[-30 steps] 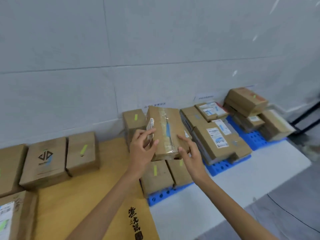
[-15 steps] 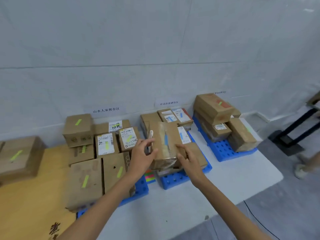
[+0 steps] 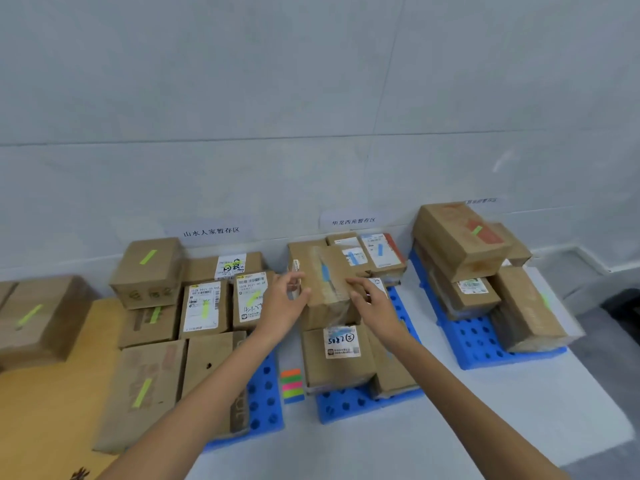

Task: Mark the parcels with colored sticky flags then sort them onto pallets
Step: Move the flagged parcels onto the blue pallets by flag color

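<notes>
Parcel (image 3: 329, 289): brown cardboard box with clear tape down the top. A blue flag (image 3: 325, 271) is stuck on the tape line, and a white label wraps over the left edge. It's over the middle pallet (image 3: 346, 407), above the box with the handwritten label (image 3: 341, 341), and in front of two more blue-flagged boxes (image 3: 375, 252) by the wall. Can't tell if it's fully set down or if I'm carrying the weight.

Left grip (image 3: 282, 304): narrow, fingers curled over the parcel's left edge by the label, thumb on the near face. Right grip (image 3: 374, 304): fingers bent onto the right end, index finger lying across the top. Both are on the parcel, nothing else in hand.

The pad of flags (image 3: 292, 384), with orange, green and pink strips, lies on the white surface (image 3: 450, 427) between the left pallet (image 3: 263, 410) and the middle one. Boxes on the left pallet carry green flags (image 3: 147, 257).

Diff: 1 s ago I had the parcel in front of the green-flagged boxes, over the tan board (image 3: 52, 410). By 0.5 s ago it was over the middle pallet. The two-sided hold hasn't changed. The handwritten-label box shows now; the parcel hid it then. The pad shows in full; my left wrist covered most of it.
</notes>
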